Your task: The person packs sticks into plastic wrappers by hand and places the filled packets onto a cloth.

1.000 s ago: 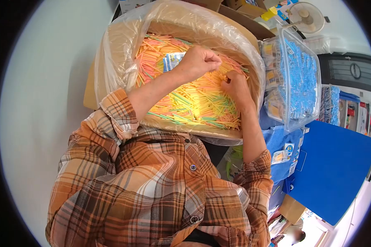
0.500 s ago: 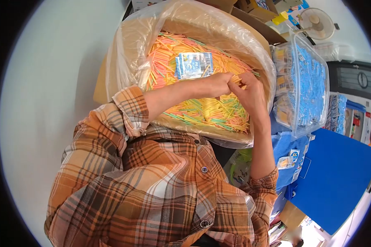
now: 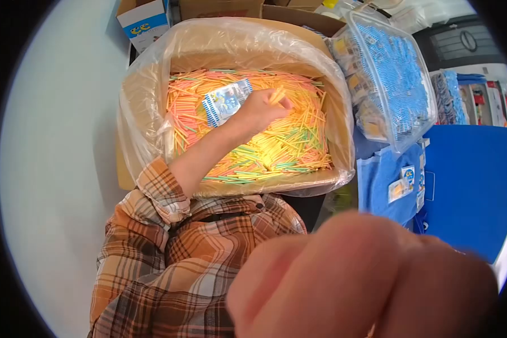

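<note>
My left hand [image 3: 257, 114] is over an open carton [image 3: 132, 112], its fingers closed around a small bundle of pale yellow sticks [image 3: 277, 96]. Under and around it lies a deep heap of thin pastel sticks [image 3: 296, 135] in yellow, orange, pink and green. A blue-and-white printed packet [image 3: 224, 102] rests tilted on the heap, just left of my hand. Large and blurred, my right hand [image 3: 360, 276] is right up by the camera at the lower right. Its fingers look curled in, and whatever they may hold is hidden.
A clear plastic film [image 3: 231, 35] lines the carton and hangs over its rim. To the right stands a clear tub [image 3: 397, 79] packed with blue-and-white packets. Below it are a blue cloth [image 3: 380, 174] with small packets on it and a blue panel [image 3: 470, 186]. Cardboard boxes [image 3: 219, 8] stand behind.
My hands were together over the heap and have separated. The right hand came up close to the camera, while the left stays over the sticks. The view has shifted.
</note>
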A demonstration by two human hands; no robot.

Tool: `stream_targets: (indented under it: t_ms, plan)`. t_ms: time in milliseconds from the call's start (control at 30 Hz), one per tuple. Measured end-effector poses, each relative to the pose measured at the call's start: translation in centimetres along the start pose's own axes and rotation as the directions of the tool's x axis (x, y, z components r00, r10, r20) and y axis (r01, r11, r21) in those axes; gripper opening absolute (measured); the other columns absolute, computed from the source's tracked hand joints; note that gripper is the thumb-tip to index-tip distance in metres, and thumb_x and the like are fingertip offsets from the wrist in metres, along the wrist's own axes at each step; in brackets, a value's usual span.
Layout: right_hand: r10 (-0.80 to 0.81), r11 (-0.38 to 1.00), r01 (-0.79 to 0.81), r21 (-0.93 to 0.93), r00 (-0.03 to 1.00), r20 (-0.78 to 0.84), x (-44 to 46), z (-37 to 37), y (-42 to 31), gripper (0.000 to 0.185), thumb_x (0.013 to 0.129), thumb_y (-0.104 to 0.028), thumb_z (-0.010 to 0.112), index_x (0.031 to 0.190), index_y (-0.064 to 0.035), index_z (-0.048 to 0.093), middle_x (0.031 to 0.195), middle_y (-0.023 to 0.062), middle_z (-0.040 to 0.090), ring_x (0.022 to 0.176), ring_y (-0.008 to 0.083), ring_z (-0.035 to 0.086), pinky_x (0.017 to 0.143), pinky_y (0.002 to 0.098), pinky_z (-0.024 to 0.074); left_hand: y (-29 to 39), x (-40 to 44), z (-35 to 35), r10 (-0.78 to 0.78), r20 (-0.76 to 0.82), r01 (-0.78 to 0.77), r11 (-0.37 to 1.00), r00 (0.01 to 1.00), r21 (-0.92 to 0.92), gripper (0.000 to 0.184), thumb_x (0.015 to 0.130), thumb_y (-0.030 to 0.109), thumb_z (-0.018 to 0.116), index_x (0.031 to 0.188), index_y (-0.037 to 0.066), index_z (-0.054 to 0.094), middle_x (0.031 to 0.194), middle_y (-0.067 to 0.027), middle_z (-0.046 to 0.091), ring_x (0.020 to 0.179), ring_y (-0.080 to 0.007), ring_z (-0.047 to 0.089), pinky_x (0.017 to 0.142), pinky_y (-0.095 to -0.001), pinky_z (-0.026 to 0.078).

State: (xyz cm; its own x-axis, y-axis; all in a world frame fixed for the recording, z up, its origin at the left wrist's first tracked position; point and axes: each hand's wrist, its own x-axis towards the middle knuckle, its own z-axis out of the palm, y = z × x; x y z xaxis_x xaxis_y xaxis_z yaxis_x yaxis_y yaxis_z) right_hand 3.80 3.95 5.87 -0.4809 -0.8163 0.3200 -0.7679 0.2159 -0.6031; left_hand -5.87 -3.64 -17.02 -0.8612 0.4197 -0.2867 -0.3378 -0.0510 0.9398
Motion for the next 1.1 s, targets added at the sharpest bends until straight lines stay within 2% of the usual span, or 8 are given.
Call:
stream_targets:
  t_ms: [167, 367, 567, 733, 867, 967, 1067, 1100]
  plan:
    - [-0.032, 0.997, 0.029, -0.070, 0.999, -0.041, 0.1, 0.0, -0.3, 0.032, 0.069, -0.008, 0.070, 0.098, -0.0005, 0.061, 0.105, 0.0141, 0.058, 0.094, 0.0259, 0.055, 0.077, 0.0340, 0.0441, 1.2, -0.3, -0.2, -0.064, -0.032, 0.062, 0.995, 0.997, -0.081, 0.024, 0.089, 0.029, 0.064, 0.096, 0.007, 0.058, 0.060, 0.0053, 0.041, 0.047, -0.0038, 0.033, 0.040, -0.0217, 0.029]
    - [-0.054, 0.992, 0.045, -0.115, 0.996, -0.071, -0.2, 0.0, -0.5, 0.038, 0.067, -0.010, 0.073, 0.102, -0.0014, 0.061, 0.111, 0.0153, 0.057, 0.099, 0.0277, 0.054, 0.081, 0.0354, 0.0445, 1.6, -0.5, -0.1, -0.079, 0.010, 0.079, 0.993, 0.997, -0.091, 0.030, 0.097, 0.037, 0.051, 0.099, 0.007, 0.056, 0.057, 0.0078, 0.032, 0.046, -0.0035, 0.029, 0.042, -0.0223, 0.030]
    - [-0.061, 0.989, 0.045, -0.142, 0.992, -0.112, -0.8, -0.4, -0.2, 0.045, 0.065, -0.011, 0.075, 0.106, -0.0023, 0.060, 0.116, 0.0164, 0.056, 0.104, 0.0295, 0.054, 0.085, 0.0368, 0.0449, 1.0, -0.3, -0.4, -0.075, 0.092, 0.093, 0.974, 0.993, -0.208, 0.031, 0.099, 0.036, 0.046, 0.101, 0.007, 0.055, 0.056, 0.0058, 0.037, 0.047, -0.0056, 0.039, 0.046, -0.0242, 0.041]
    - [-0.053, 0.985, 0.023, -0.169, 0.983, -0.178, -1.5, -1.3, 0.8, 0.051, 0.063, -0.012, 0.077, 0.110, -0.0030, 0.060, 0.121, 0.0174, 0.055, 0.108, 0.0310, 0.054, 0.088, 0.0380, 0.0453, 1.8, -0.6, -0.5, -0.140, 0.164, 0.186, 0.931, 0.977, -0.313, 0.035, 0.099, 0.038, 0.045, 0.102, 0.004, 0.056, 0.056, 0.0009, 0.046, 0.054, -0.0122, 0.052, 0.060, -0.0313, 0.051]
    - [0.048, 0.956, -0.127, -0.266, 0.957, -0.287, -3.0, -2.2, 4.4, 0.055, 0.061, -0.014, 0.078, 0.112, -0.0036, 0.059, 0.124, 0.0182, 0.054, 0.112, 0.0323, 0.053, 0.091, 0.0389, 0.0455, 3.7, -2.5, 0.0, -0.164, 0.130, 0.195, 0.941, 0.978, -0.278, 0.038, 0.099, 0.038, 0.045, 0.103, 0.002, 0.057, 0.062, -0.0057, 0.058, 0.063, -0.0180, 0.059, 0.068, -0.0374, 0.052]
    - [0.240, 0.890, -0.332, -0.313, 0.924, -0.296, -5.8, 0.2, 10.7, 0.059, 0.060, -0.014, 0.080, 0.114, -0.0040, 0.059, 0.127, 0.0188, 0.054, 0.114, 0.0332, 0.053, 0.093, 0.0396, 0.0457, 0.5, -0.5, -0.5, -0.143, 0.202, 0.229, 0.829, 0.969, -0.510, 0.030, 0.096, 0.029, 0.049, 0.103, 0.001, 0.059, 0.079, -0.0094, 0.065, 0.075, -0.0189, 0.062, 0.071, -0.0350, 0.051]
    - [0.339, 0.869, -0.401, -0.289, 0.909, -0.243, -7.8, 4.1, 15.4, 0.093, 0.056, -0.019, 0.084, 0.138, -0.0059, 0.041, 0.135, 0.0165, 0.047, 0.125, 0.0354, 0.043, 0.102, 0.0420, 0.0385, 0.3, -0.4, -0.8, -0.121, 0.289, 0.266, 0.796, 0.950, -0.543, 0.023, 0.092, 0.019, 0.057, 0.105, 0.002, 0.061, 0.092, -0.0056, 0.062, 0.082, -0.0163, 0.061, 0.073, -0.0305, 0.050]
    - [0.347, 0.871, -0.401, -0.285, 0.911, -0.221, -7.9, 4.8, 16.0, 0.095, 0.055, -0.018, 0.084, 0.138, -0.0061, 0.039, 0.135, 0.0168, 0.046, 0.124, 0.0356, 0.043, 0.102, 0.0424, 0.0389, 0.5, -0.6, -0.5, -0.120, 0.288, 0.263, 0.802, 0.950, -0.536, 0.022, 0.091, 0.018, 0.057, 0.104, 0.001, 0.061, 0.092, -0.0055, 0.062, 0.082, -0.0162, 0.061, 0.074, -0.0299, 0.050]
